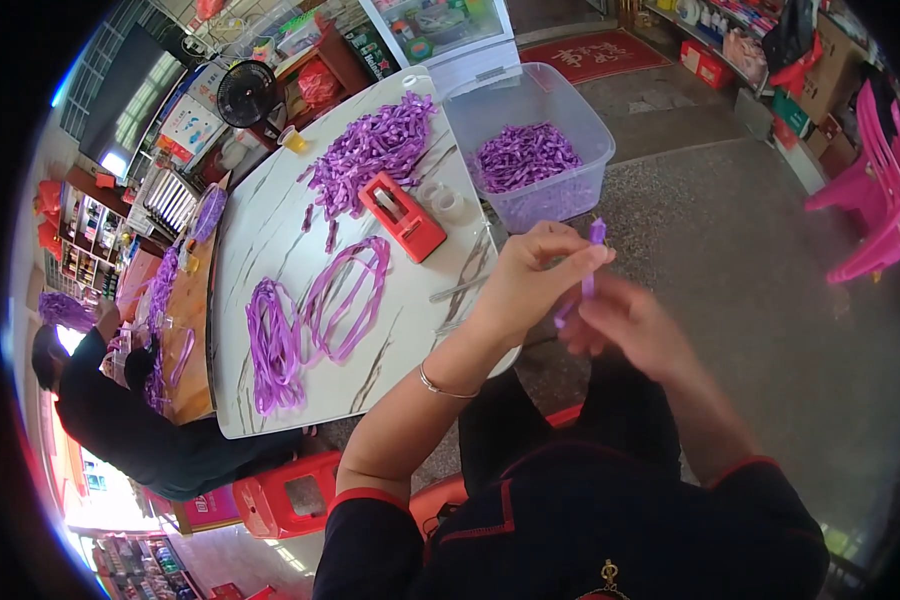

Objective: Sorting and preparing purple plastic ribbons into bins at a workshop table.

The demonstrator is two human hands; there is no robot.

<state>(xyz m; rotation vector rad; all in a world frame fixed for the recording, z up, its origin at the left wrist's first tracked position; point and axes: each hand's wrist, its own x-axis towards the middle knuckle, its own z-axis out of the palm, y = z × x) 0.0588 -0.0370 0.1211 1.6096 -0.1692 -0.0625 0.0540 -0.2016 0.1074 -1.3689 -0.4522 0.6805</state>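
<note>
My left hand [542,270], with a bracelet on its wrist, pinches a short piece of purple ribbon [598,232] between thumb and forefinger. Its top end, folded or knotted, sticks up past my fingertips. Just below, my right hand [625,322] is blurred, its fingers curled about the lower part of the same ribbon; a tail shows beside them. Both hands are in the air off the table's right edge. On the white marbled table [370,375] lie a long ribbon bundle [273,345], a loose ribbon loop [317,340] and a heap of purple ribbon pieces [370,150].
A red tape dispenser [403,218] stands by clear tape rolls [445,203]. Thin metal tools [458,290] lie near the table edge. Beyond my hands is a clear plastic bin [595,165] holding purple pieces. Another person [120,410] sits at left; a pink chair [875,195] stands right.
</note>
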